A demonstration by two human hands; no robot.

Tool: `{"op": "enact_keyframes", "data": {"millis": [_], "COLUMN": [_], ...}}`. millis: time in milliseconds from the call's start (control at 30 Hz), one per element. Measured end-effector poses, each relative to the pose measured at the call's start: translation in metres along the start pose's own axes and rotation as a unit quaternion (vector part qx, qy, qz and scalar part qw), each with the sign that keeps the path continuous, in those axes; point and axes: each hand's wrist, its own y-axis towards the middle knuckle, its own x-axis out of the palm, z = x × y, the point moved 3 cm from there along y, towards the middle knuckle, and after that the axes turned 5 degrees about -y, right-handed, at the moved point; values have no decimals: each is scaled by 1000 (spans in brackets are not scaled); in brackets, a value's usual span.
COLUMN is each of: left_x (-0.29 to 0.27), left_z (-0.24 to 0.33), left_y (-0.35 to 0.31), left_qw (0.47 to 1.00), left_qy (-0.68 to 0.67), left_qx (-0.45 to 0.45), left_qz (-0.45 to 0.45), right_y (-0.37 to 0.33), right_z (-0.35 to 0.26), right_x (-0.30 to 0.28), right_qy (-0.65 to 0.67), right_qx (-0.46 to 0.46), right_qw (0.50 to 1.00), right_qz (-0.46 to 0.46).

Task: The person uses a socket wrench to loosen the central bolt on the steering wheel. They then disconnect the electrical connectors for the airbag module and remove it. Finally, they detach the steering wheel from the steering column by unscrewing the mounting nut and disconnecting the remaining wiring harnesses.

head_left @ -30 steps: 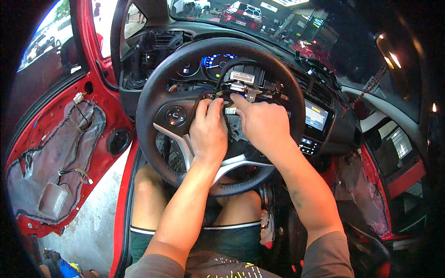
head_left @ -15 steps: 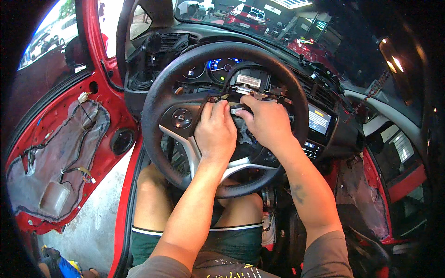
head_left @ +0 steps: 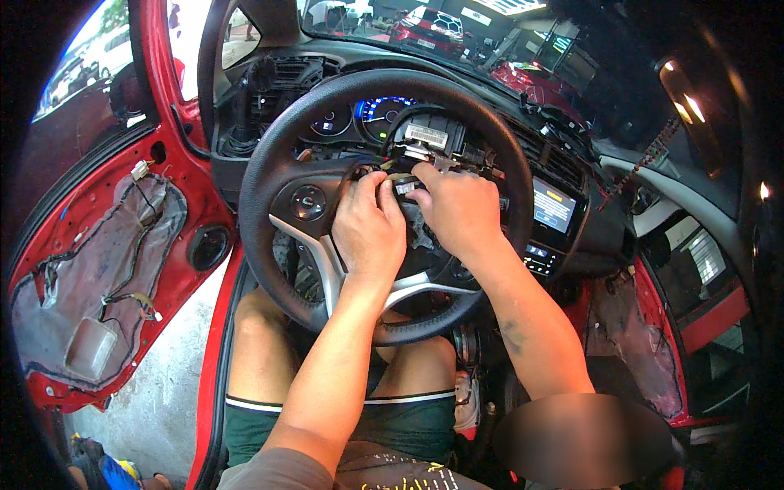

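Observation:
A black steering wheel (head_left: 265, 159) with silver lower spokes fills the middle, its hub uncovered. My right hand (head_left: 461, 208) reaches into the hub from the right, thumb and forefinger closed on a small pale wire connector (head_left: 404, 189). My left hand (head_left: 369, 229) is beside it, over the left of the hub, fingers bent and pressed together at a yellowish wire (head_left: 397, 175); what its fingertips hold is hidden. Above both hands, a black module with a white label (head_left: 426, 135) rests tilted in the upper hub. A round button pad (head_left: 309, 202) sits on the left spoke.
The red door (head_left: 175, 273) stands open at the left, its trim off and loose wires showing. A lit screen (head_left: 551, 204) is right of the wheel. The instrument cluster (head_left: 377, 114) glows blue behind it. My knees are under the wheel; a blurred patch covers the lower right.
The whole view has shifted slightly, so the wheel and hands appear a little further left. Both hands stay at the hub, and the pale connector shows more plainly between them.

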Motion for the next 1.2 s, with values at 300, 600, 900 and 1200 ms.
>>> {"op": "enact_keyframes", "data": {"millis": [300,600,900,1200], "left_x": [-6,-2,-1,10], "left_z": [2,2,-1,-11], "left_y": [5,4,10,-2], "left_qw": [998,994,770,823], "left_qy": [3,14,-430,-410], "left_qx": [-21,-25,-381,-344], "left_qz": [-51,-107,-278,-189], "right_y": [-4,-3,-1,-2], "right_z": [1,2,7,3], "right_x": [8,7,8,6], "right_qy": [6,37,93,47], "right_qx": [-8,-9,14,18], "right_qw": [999,999,995,998], "right_qz": [43,14,37,29]}}
